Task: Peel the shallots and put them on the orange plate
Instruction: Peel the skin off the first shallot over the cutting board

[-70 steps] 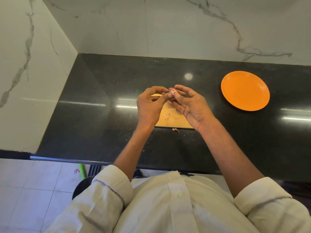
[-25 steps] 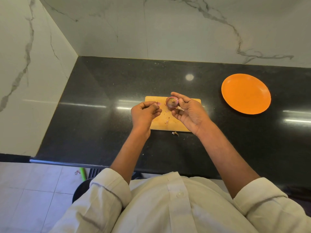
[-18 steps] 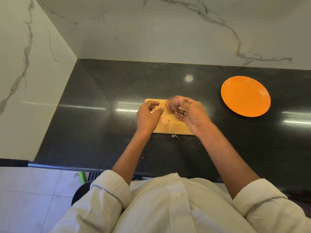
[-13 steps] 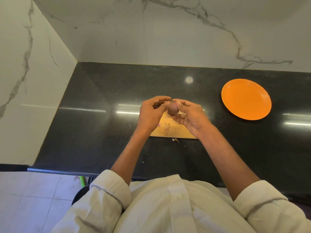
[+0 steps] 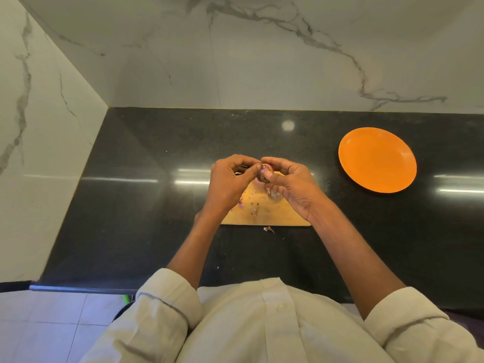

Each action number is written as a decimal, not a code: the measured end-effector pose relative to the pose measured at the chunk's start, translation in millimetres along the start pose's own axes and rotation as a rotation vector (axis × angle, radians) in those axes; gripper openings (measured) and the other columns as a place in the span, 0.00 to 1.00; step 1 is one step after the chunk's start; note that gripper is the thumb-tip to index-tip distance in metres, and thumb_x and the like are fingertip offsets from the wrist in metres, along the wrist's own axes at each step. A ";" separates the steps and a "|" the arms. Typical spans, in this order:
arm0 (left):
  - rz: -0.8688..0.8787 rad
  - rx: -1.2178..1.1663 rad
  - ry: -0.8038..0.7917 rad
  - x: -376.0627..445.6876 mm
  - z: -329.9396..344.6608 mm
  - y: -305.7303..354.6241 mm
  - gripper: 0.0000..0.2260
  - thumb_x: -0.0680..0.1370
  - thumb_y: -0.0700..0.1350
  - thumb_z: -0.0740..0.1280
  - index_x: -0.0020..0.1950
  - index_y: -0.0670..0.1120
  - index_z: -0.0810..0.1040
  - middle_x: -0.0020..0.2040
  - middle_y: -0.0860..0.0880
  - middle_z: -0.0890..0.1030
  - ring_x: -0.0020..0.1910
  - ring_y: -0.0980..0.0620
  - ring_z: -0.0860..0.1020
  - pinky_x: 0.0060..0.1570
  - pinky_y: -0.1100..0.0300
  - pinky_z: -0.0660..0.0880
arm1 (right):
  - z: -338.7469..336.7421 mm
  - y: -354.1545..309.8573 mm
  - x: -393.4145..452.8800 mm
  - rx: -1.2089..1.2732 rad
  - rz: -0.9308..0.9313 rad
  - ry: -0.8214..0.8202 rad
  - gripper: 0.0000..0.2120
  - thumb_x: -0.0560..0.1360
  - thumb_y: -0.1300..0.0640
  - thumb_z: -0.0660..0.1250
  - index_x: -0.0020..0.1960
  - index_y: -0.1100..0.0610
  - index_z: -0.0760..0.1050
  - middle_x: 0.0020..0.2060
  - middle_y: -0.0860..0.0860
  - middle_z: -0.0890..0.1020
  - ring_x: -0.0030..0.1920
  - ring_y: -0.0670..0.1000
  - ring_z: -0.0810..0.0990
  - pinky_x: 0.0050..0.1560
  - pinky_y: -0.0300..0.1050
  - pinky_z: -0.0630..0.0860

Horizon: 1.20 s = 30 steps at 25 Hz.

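A small purple-skinned shallot [image 5: 264,172] is held above the wooden cutting board [image 5: 272,210]. My right hand [image 5: 290,186] grips it from the right and below. The fingertips of my left hand [image 5: 230,182] pinch at its left side, so both hands touch the shallot. Most of the shallot is hidden by fingers. Another pale piece, possibly a shallot or peel [image 5: 275,193], lies on the board under my right hand. The orange plate [image 5: 377,159] sits empty to the right, well apart from both hands.
Bits of purple peel [image 5: 241,203] lie scattered on the board, and one scrap [image 5: 268,229] rests on the black counter [image 5: 146,205] just in front of it. White marble walls close the counter at the back and left. The counter's front edge runs near my body.
My left hand, which had dropped to the board about a second ago, has come back up to the shallot held by my right hand. The view has tilted slightly.
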State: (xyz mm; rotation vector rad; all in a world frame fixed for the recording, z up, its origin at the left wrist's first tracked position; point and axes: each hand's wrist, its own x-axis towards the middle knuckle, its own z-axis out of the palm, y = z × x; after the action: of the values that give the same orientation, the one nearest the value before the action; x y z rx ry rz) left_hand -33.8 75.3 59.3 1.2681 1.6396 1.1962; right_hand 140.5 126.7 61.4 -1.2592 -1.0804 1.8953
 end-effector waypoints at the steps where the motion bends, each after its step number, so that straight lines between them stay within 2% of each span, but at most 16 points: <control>1: 0.017 0.014 0.010 0.2 1.4 -0.4 0.04 0.82 0.43 0.75 0.55 0.47 0.88 0.47 0.53 0.88 0.48 0.55 0.86 0.51 0.59 0.84 | -0.2 -0.3 0.5 0.005 -0.003 0.011 0.18 0.77 0.69 0.73 0.66 0.61 0.82 0.60 0.57 0.86 0.61 0.59 0.86 0.66 0.59 0.81; 6: -0.026 -0.051 0.080 4.9 3.6 -6.4 0.05 0.83 0.42 0.73 0.56 0.44 0.88 0.47 0.50 0.88 0.48 0.50 0.87 0.53 0.50 0.86 | 2.8 -3.0 -0.2 0.046 -0.007 0.021 0.18 0.77 0.72 0.72 0.65 0.61 0.82 0.61 0.57 0.86 0.62 0.57 0.85 0.61 0.52 0.84; 10: -0.071 -0.115 0.033 4.1 2.9 -7.1 0.09 0.80 0.46 0.77 0.59 0.44 0.87 0.50 0.50 0.88 0.52 0.50 0.87 0.57 0.49 0.85 | 3.3 -5.0 1.8 0.098 -0.020 0.038 0.18 0.76 0.72 0.72 0.64 0.61 0.82 0.61 0.57 0.86 0.61 0.57 0.86 0.54 0.48 0.84; 15: -0.067 -0.123 0.039 3.5 4.4 -10.7 0.05 0.81 0.43 0.75 0.55 0.43 0.87 0.48 0.48 0.88 0.48 0.48 0.88 0.55 0.43 0.86 | 1.9 -4.2 1.7 0.107 -0.019 0.046 0.18 0.75 0.73 0.73 0.63 0.60 0.83 0.61 0.57 0.86 0.62 0.58 0.86 0.57 0.51 0.84; 19: -0.042 -0.148 0.012 1.1 5.5 -5.0 0.10 0.81 0.46 0.76 0.60 0.46 0.86 0.53 0.50 0.88 0.53 0.49 0.87 0.56 0.46 0.86 | 0.6 -7.8 0.9 0.087 -0.037 0.061 0.18 0.75 0.72 0.74 0.63 0.60 0.83 0.60 0.55 0.86 0.62 0.58 0.86 0.60 0.54 0.84; 23: -0.036 -0.187 0.053 2.5 7.8 -5.6 0.06 0.83 0.42 0.73 0.58 0.42 0.86 0.50 0.46 0.88 0.50 0.46 0.88 0.53 0.46 0.87 | 0.9 -9.7 -0.5 0.055 -0.044 0.045 0.19 0.76 0.74 0.72 0.64 0.59 0.83 0.60 0.54 0.86 0.63 0.56 0.85 0.63 0.55 0.83; 27: -0.145 -0.304 0.091 2.7 8.6 -7.5 0.06 0.85 0.40 0.70 0.58 0.39 0.84 0.50 0.41 0.88 0.49 0.44 0.88 0.50 0.53 0.86 | 2.8 -10.0 -3.6 0.103 -0.040 0.006 0.19 0.78 0.75 0.68 0.65 0.60 0.81 0.61 0.56 0.86 0.62 0.55 0.86 0.60 0.50 0.84; 30: -0.173 -0.374 0.044 0.2 8.5 -7.5 0.09 0.83 0.42 0.73 0.60 0.38 0.83 0.54 0.40 0.87 0.52 0.41 0.88 0.52 0.51 0.86 | 2.1 -8.1 -5.1 0.177 -0.017 0.015 0.19 0.78 0.75 0.69 0.66 0.62 0.80 0.61 0.58 0.86 0.60 0.56 0.87 0.53 0.46 0.86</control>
State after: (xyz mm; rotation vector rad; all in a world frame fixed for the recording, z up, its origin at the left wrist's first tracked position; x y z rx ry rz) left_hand -28.2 76.8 49.6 0.8552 1.4382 1.3519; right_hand 140.7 125.7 71.1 -1.1597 -0.8913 1.9195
